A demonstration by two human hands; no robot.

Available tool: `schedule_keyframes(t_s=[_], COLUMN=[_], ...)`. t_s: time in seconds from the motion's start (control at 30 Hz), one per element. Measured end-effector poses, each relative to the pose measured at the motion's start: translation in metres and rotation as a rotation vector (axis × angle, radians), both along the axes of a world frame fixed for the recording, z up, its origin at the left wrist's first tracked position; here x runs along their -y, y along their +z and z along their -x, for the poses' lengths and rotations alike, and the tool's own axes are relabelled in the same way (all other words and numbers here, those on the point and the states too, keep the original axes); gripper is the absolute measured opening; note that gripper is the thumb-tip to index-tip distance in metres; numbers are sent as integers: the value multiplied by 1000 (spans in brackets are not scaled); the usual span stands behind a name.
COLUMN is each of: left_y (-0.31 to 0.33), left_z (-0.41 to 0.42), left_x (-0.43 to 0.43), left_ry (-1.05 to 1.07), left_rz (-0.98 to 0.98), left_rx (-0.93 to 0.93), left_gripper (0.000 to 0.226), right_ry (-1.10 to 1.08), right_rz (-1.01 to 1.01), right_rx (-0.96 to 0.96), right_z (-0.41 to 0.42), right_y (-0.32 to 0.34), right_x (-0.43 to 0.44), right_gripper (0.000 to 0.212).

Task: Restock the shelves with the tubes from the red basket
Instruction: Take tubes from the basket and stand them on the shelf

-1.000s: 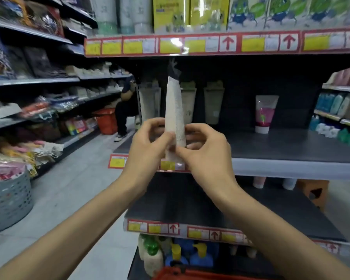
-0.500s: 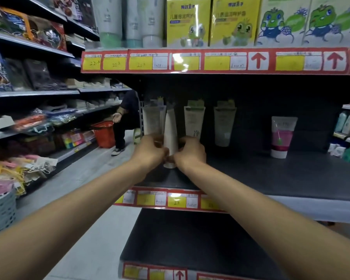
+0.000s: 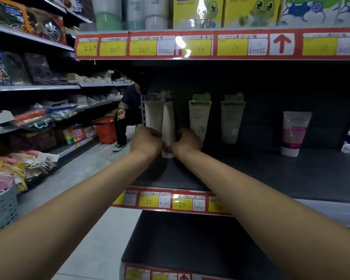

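1. Both arms reached to the centre of the frame. There the left hand (image 3: pixel 147 141) and the right hand (image 3: pixel 187 142) pinched the lower part of a cream tube (image 3: pixel 168 122) from either side, fingers curled round it.
2. The tube stood upright, cap down, over the dark shelf (image 3: pixel 271 172). Its cap seemed to rest on the shelf, though shadow made that uncertain.
3. It was just in front of a white tube (image 3: pixel 154 116) at the left end of the row, and two pale tubes (image 3: pixel 199 118) stood to its right.
4. A pink-and-white tube (image 3: pixel 294 132) stood well apart at centre right.
5. At centre left, a person (image 3: pixel 127 110) crouched beside a red basket (image 3: pixel 105 129) in the aisle.
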State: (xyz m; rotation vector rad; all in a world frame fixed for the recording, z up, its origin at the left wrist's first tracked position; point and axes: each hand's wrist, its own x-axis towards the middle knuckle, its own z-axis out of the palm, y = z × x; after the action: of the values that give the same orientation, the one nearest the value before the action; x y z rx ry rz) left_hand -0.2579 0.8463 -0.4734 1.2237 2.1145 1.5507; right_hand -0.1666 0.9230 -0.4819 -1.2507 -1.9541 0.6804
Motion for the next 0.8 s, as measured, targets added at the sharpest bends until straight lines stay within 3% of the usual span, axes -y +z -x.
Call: schedule_keyframes(t_s=[0.17, 0.33, 0.53, 0.8], left_y=[1, 4, -1, -61], left_z=[3, -16, -70, -155], left_x=[28, 77, 142, 210], left_ry=[15, -54, -179, -362], left_rz=[-25, -64, -164, -207], left_rx=[-100, -131, -88, -8], left_gripper=[30, 28, 28, 33], right_ry=[-14, 50, 230, 322], right_rz=[66, 92, 78, 76], right_rx=[-5, -167, -281, -241], right_z=[-10, -49, -129, -219], right_y=[2, 18, 34, -19], right_x=[15, 61, 139, 213], right_gripper=[59, 75, 68, 58])
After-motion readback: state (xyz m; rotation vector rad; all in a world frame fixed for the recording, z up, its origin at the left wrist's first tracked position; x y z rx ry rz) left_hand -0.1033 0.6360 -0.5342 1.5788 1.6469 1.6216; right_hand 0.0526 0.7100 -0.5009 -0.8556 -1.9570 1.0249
